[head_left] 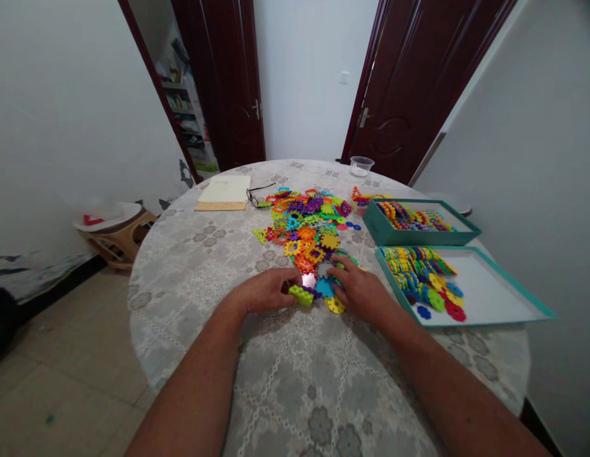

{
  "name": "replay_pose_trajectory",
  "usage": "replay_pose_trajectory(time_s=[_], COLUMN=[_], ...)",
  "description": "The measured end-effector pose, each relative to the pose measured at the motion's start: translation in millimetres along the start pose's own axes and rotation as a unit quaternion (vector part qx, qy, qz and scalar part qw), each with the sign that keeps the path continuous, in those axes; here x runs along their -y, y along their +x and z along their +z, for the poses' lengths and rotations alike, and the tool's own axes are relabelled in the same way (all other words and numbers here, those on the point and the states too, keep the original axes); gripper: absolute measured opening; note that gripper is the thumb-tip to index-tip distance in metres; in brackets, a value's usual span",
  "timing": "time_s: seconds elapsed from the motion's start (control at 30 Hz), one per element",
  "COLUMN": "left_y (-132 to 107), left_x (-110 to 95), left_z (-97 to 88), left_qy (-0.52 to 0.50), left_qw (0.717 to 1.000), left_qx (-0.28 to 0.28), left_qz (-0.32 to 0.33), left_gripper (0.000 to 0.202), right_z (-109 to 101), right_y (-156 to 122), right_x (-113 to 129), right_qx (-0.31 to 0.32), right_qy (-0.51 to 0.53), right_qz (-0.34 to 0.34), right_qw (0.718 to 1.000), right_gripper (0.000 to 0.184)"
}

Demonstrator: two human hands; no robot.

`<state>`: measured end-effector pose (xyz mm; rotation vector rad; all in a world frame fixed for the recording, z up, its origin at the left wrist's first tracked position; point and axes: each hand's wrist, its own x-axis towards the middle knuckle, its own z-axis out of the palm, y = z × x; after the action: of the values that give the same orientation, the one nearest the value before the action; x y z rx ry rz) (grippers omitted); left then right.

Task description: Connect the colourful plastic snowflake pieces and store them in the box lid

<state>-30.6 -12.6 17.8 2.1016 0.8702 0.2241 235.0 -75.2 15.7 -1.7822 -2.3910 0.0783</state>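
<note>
Near the front of a heap of colourful toothed plastic building pieces (pixel 307 233), both hands are at work. My left hand (pixel 271 289) is closed, its fingertips pinched at a lime-green toothed piece (pixel 301 296); its thumb partly hides a dark piece. My right hand (pixel 364 291) lies with fingers apart, touching the edges of a grey square piece (pixel 324 270) and a blue piece (pixel 325 289). Below these fingers lies a yellow round piece (pixel 335 305). A shiny pale pink piece (pixel 308 280) sits between the hands.
To the right stand a teal box (pixel 413 237) and its lid (pixel 495 320), both with rows of round pieces. Eyeglasses (pixel 252 198) and a paper pad (pixel 224 189) lie at the back left. A clear plastic bowl (pixel 361 166) stands at the far edge of the round table (pixel 190 285).
</note>
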Motion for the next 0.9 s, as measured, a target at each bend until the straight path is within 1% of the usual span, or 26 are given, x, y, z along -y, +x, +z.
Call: replay_pose_trajectory(time_s=[0.1,0.17,0.23,0.33,0.37,0.4,0.47,0.6,0.67,0.8,0.9], left_y=[0,1,0,0,0,-1,-1,-2,-2,-2,-1], left_x=[-1,-1,-1,0,0,1,3,6,7,7,7], left_z=[-0.5,-0.8,-0.9,-1.2,-1.5,-1.8,-2.6,-3.3,-3.0,-2.0,-2.0], left_qy=[0.012,0.019,0.027,0.035,0.037,0.036,0.025,0.018,0.025,0.021,0.004], left_qw=[1.0,1.0,1.0,0.999,0.999,0.999,1.0,1.0,0.999,0.998,0.999], left_qx=[0.001,0.001,-0.004,-0.011,-0.013,-0.014,-0.013,-0.017,-0.025,-0.037,-0.035], left_qz=[0.003,0.003,0.003,0.0,0.0,-0.001,-0.007,-0.018,-0.021,-0.037,-0.028], left_gripper=[0.024,0.023,0.021,0.022,0.023,0.025,0.027,0.027,0.028,0.038,0.048], right_z=[4,6,7,6,6,6,8,18,23,27,26], right_y=[4,6,6,5,5,5,4,2,2,1,2], right_x=[3,2,0,1,3,6,13,27,31,32,32], right_qx=[-0.006,-0.035,-0.095,-0.201,-0.22,-0.227,-0.208,-0.127,-0.1,-0.081,-0.067], right_qy=[-0.004,0.011,0.048,0.14,0.171,0.2,0.242,0.295,0.317,0.323,0.327], right_qz=[0.009,0.001,-0.014,-0.034,-0.032,-0.027,-0.016,-0.028,-0.029,-0.022,-0.047], right_qw=[1.0,0.999,0.994,0.969,0.96,0.953,0.948,0.947,0.943,0.943,0.941], right_gripper=[0.025,0.023,0.021,0.015,0.013,0.011,0.008,0.006,0.006,0.007,0.009])
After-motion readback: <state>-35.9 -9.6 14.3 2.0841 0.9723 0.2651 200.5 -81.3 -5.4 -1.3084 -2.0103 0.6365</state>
